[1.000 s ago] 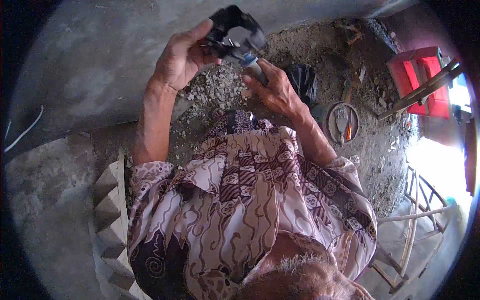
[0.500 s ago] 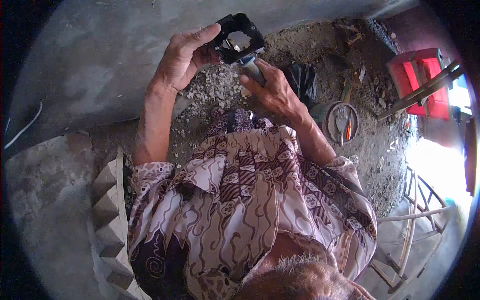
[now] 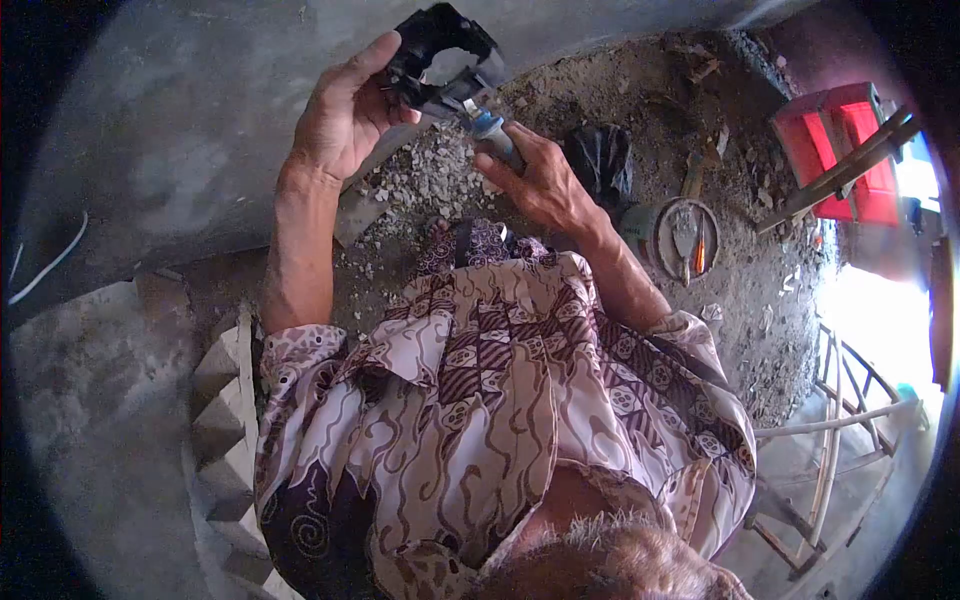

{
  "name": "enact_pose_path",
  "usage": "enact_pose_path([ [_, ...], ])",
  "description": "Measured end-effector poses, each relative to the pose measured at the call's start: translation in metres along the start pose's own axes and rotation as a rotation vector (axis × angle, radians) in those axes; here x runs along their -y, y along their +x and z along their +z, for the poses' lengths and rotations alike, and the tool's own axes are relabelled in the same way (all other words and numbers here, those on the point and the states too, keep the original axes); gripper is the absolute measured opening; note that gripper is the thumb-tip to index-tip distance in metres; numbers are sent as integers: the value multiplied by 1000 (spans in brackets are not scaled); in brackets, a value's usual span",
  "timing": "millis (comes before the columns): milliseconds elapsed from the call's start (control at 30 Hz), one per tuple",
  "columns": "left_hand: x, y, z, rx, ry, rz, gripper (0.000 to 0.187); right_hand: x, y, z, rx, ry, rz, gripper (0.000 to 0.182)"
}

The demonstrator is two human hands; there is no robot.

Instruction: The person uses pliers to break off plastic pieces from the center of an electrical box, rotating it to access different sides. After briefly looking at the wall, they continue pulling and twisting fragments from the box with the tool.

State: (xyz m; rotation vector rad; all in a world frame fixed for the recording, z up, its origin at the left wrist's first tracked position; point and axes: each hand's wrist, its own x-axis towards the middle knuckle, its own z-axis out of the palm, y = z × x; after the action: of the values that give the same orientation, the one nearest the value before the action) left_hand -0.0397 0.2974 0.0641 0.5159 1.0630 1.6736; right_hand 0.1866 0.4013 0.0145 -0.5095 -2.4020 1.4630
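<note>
Up near the grey wall, my left hand (image 3: 338, 125) grips a black square plastic box frame (image 3: 422, 38), perhaps an electrical box, with a large hole through its middle. The frame is tilted, its lower edge facing my right hand (image 3: 550, 185). That hand is closed around a tool with a grey and blue handle (image 3: 490, 128). The tool's short metal end meets the frame's lower edge; its exact shape is too small to make out. Light rubble (image 3: 430, 175) lies on the ground below both hands.
A round bucket (image 3: 650, 235) with a trowel (image 3: 686, 240) on it stands to the right, near a black plastic bag (image 3: 600, 160). Farther right are a red crate (image 3: 822, 150), a wooden plank (image 3: 840, 170) and a pole frame (image 3: 825, 450). The wall (image 3: 200, 130) rises ahead.
My left hand has moved left and slightly up with the black frame, tilting it. The tool's metal end, earlier inside the frame's hole, now shows at its lower edge.
</note>
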Motion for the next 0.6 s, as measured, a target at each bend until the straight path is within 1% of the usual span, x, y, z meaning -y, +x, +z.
enact_pose_path([
  [67, 3, -1, 4, -17, 88, -22, 35, 4, 0, -1, -4, 24, 0, 44],
  [167, 7, 1, 7, -12, 131, -39, 36, 13, 0, -4, -2, 51, 13, 44],
  [300, 11, 1, 12, -42, 140, -47, 36, 15, -2, -5, 10, 70, 61, 44],
  [367, 9, 1, 12, 8, 185, -36, 36, 14, -2, -5, 5, 66, 47, 44],
  [500, 11, -1, 17, 10, 223, -55, 36, 16, -3, -4, -1, 53, 59, 44],
  [600, 9, -2, 20, -5, 220, -17, 34, 14, -2, -3, -6, 52, 45, 43],
])
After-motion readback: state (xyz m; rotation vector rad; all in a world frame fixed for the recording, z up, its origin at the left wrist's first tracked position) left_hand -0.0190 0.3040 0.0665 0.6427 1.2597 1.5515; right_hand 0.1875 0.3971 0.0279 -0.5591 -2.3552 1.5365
